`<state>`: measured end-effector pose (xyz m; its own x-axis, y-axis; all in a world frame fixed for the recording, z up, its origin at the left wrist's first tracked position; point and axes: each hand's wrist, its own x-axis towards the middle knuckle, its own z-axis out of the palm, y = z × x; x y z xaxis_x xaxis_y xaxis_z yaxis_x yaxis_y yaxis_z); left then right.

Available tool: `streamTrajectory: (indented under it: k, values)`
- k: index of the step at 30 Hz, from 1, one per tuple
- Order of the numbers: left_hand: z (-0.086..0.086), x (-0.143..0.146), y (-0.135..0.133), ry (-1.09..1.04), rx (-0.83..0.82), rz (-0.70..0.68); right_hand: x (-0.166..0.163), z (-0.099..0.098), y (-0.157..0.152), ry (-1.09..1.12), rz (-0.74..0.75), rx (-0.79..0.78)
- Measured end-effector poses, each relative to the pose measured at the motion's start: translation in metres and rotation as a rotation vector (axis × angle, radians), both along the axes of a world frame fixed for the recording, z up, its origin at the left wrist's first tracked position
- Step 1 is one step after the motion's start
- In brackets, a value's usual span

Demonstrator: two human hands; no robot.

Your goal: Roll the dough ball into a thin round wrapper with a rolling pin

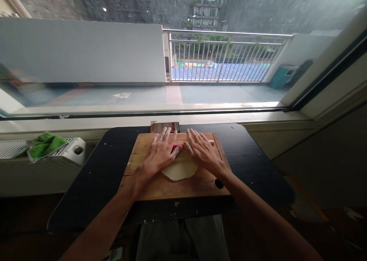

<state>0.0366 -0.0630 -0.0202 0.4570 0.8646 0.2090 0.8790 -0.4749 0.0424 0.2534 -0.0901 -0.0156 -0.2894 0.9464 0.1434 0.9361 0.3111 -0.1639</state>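
Observation:
My left hand (162,150) and my right hand (202,148) lie palm down over a rolling pin, side by side, with fingers stretched forward. Flour whitens their fingertips. Between the hands shows a red part of the rolling pin (178,147); one end sticks out past my right hand, and the rest is hidden under the palms. Beneath it a thin, pale sheet of dough (180,172) is spread on a wooden cutting board (137,188). The hands cover the dough's far part. A dark hole shows near the board's right front corner.
The board rests on a black table (100,169) dotted with small white bits. Behind the board lies a flat, dark-faced rectangular object (165,127). A green cloth (47,145) hangs over a white radiator (76,148) at the left. The window sill (200,118) runs along the table's far side.

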Motion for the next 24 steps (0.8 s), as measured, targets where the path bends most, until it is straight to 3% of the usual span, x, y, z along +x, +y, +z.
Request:
streamTrajectory:
  k: [5,12,14,17,19,24]
  values:
    - [0.002,-0.004,-0.019,-0.053,0.046,-0.075,0.016,0.001,-0.013,0.118,0.146,0.026]
    - [0.026,-0.016,0.014,-0.206,0.140,0.145,0.031,0.018,-0.006,0.480,0.035,0.472]
    - [0.035,-0.020,0.032,-0.288,0.174,0.204,0.029,0.020,0.006,0.492,0.040,0.401]
    - [0.042,-0.018,0.055,-0.371,0.212,0.221,0.022,0.020,0.029,0.385,0.152,0.141]
    - [0.038,-0.014,0.064,-0.386,0.222,0.201,0.016,0.018,0.042,0.293,0.218,0.047]
    - [0.018,-0.005,0.061,-0.368,0.229,0.152,0.011,0.005,0.049,0.259,0.277,0.027]
